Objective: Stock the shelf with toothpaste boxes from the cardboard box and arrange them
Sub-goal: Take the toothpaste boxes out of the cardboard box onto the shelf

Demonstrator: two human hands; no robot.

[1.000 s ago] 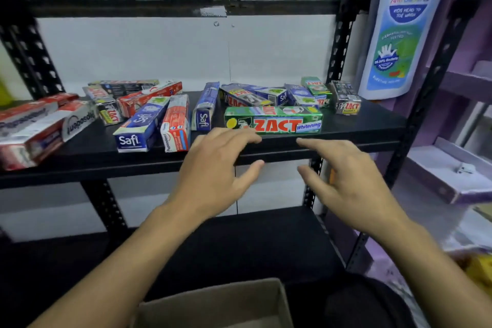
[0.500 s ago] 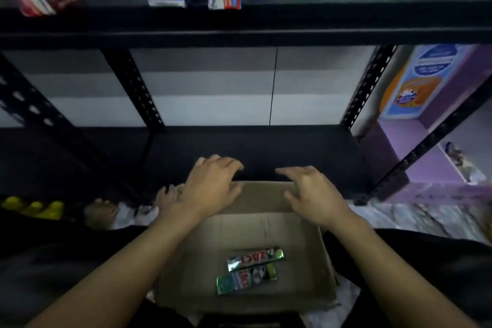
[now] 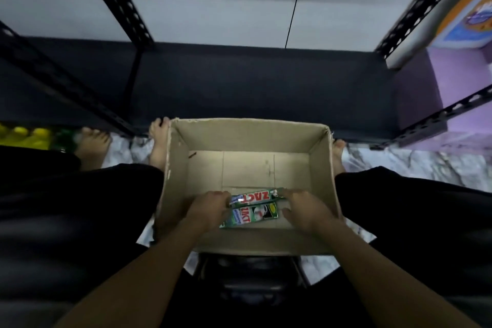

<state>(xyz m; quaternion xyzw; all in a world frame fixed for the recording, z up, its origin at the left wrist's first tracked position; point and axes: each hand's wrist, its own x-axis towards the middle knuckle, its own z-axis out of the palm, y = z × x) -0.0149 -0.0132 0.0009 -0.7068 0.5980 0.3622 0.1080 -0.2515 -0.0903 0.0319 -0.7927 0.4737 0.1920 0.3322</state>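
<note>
- Two green packs lie flat on the floor of the cardboard box [image 3: 250, 125], close to its near wall. The far toothpaste box [image 3: 253, 197] has its red lettering up. The near toothpaste box [image 3: 251, 215] lies just beside it, slightly skewed.
- I judge the step in hand to be the pick-up, and neither pack looks lifted yet.
- To do it well, I would take one pack per hand. Failing that, I would press the two together from their ends and raise them as a pair, kept level so neither slides out.
- I would hold them by the short ends with light pressure, since thin card like this probably dents under a hard pinch.
- I would lift straight up past the cardboard box walls before turning toward the rack. Only a dark shelf board [image 3: 266, 82] shows beyond.
- My left hand [image 3: 210, 210] is palm down over the left ends of both packs, with the knuckles up and the fingers bent downward. Its fingertips are hidden, so I cannot tell whether it has closed on anything.
- My right hand [image 3: 306, 210] sits at the right ends. The forefinger reaches the end of the far toothpaste box and the thumb is held apart near the end of the near one, so the hand is spread and not clamped.
- Both forearms come in from the bottom edge and angle toward each other, with the wrists inside the cardboard box.
</note>
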